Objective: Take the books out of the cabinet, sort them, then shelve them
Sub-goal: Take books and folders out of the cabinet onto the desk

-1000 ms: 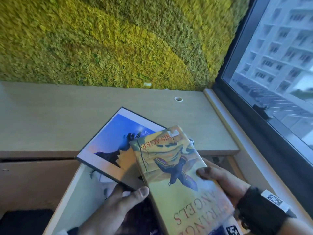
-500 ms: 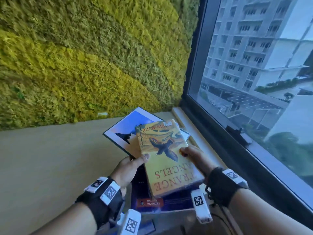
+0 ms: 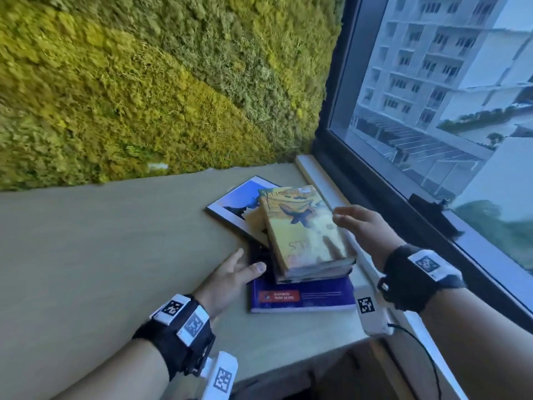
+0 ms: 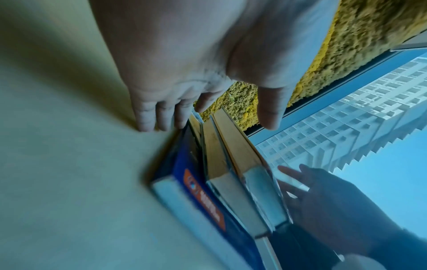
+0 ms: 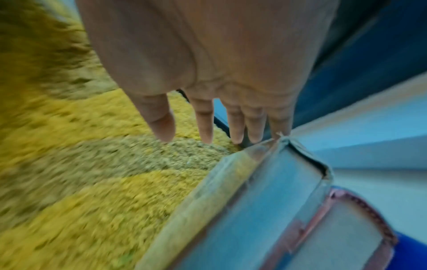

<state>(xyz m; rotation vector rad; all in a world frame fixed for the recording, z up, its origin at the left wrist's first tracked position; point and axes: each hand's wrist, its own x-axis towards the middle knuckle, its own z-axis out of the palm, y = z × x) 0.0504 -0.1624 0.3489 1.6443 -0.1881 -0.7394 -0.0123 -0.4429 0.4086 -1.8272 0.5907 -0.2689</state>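
Books lie in a loose stack on the pale wooden countertop, in the corner where the yellow-green moss wall meets the dark-framed window. Topmost is a yellow paperback with a dark bird on its cover; its title is blurred, only the letters "ST" legible. Under it sits a second thick book whose cover is hidden, showing just page edges. Lowest is a wide dark-blue softcover with an orange label, its small print unreadable. A thin white-bordered book with a blue picture pokes out from the far side, mostly covered. The left hand rests just to the left of the stack with fingers straight and relaxed, fingertips on the countertop at the blue book's edge, thumb out toward the paperback, gripping nothing. The right hand is spread loosely just to the right of the yellow paperback, holding nothing; whether it touches the cover cannot be told. Both wrists wear black straps with white coded tags.
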